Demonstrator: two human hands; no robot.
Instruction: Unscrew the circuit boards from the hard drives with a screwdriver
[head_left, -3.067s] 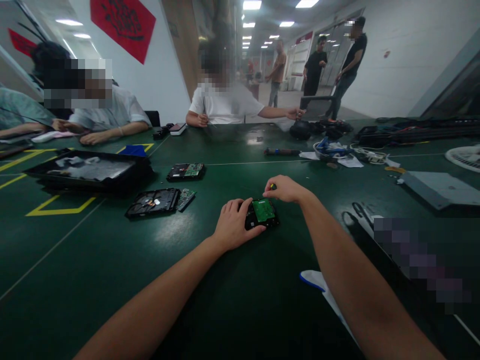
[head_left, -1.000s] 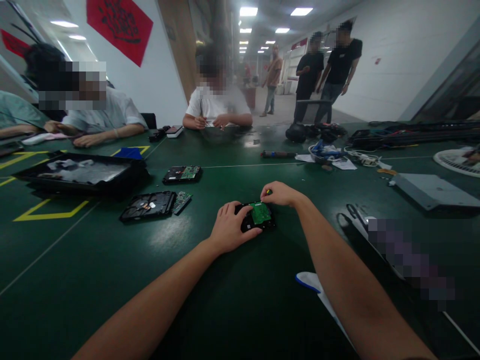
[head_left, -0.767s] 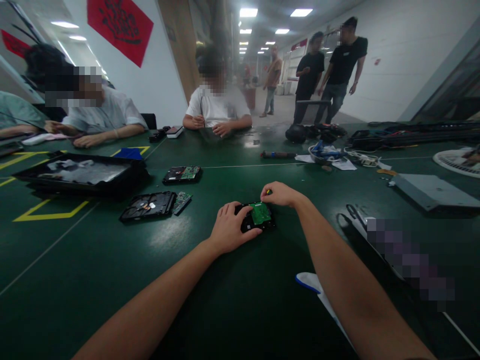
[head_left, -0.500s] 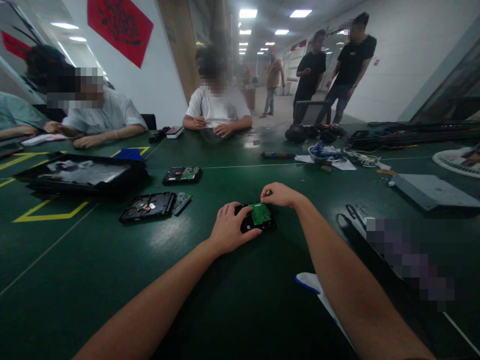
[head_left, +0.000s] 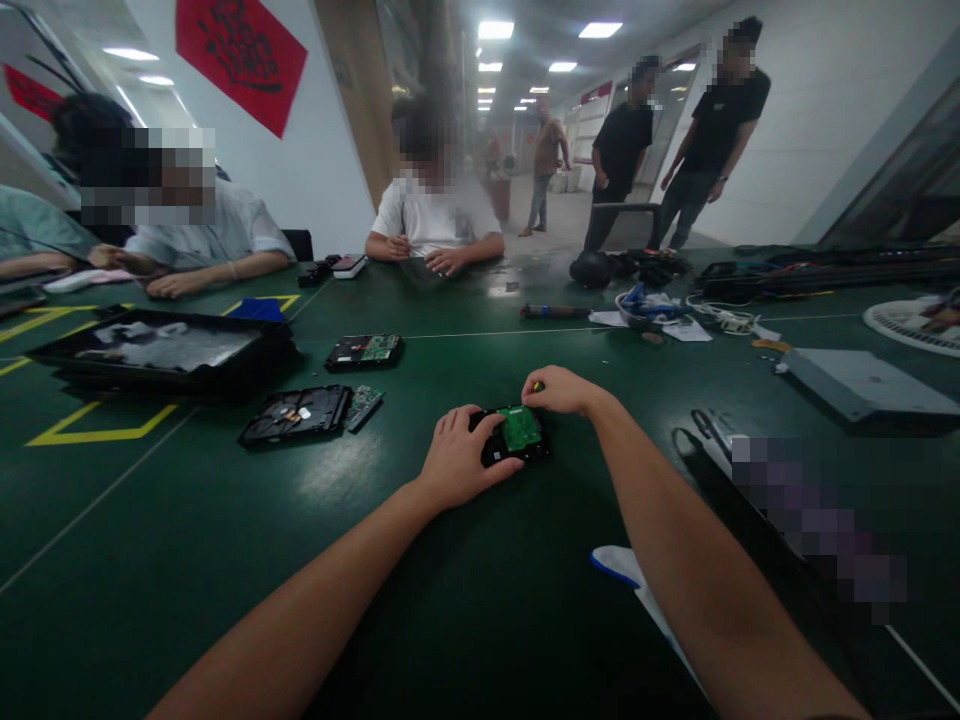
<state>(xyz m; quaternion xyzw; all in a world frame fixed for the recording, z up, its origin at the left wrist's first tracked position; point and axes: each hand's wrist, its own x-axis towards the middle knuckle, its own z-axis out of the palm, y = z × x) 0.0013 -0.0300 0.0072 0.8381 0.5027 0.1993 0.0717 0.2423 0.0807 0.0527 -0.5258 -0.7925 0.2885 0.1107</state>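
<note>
A black hard drive (head_left: 498, 456) with a green circuit board (head_left: 523, 428) facing up lies flat on the dark green table. My left hand (head_left: 459, 455) grips its left side, thumb along the near edge and fingers over the far edge. At the drive's far right corner, my right hand (head_left: 561, 390) is closed in a pinch on a small screwdriver (head_left: 538, 386). Only a bit of its yellow and black handle shows, and its tip is hidden. To the left lie another hard drive (head_left: 289, 415), a loose circuit board (head_left: 365, 407) and a further hard drive (head_left: 364, 351).
A black tray (head_left: 161, 350) stands at the left. A grey metal box (head_left: 874, 385) sits at the right, and a white and blue cloth item (head_left: 616, 563) lies by my right forearm. A dark rod-shaped tool (head_left: 555, 311) lies farther back. Several people sit or stand beyond.
My hands and the hard drive stay in nearly the same place. In the background, the standing people in black have shifted slightly.
</note>
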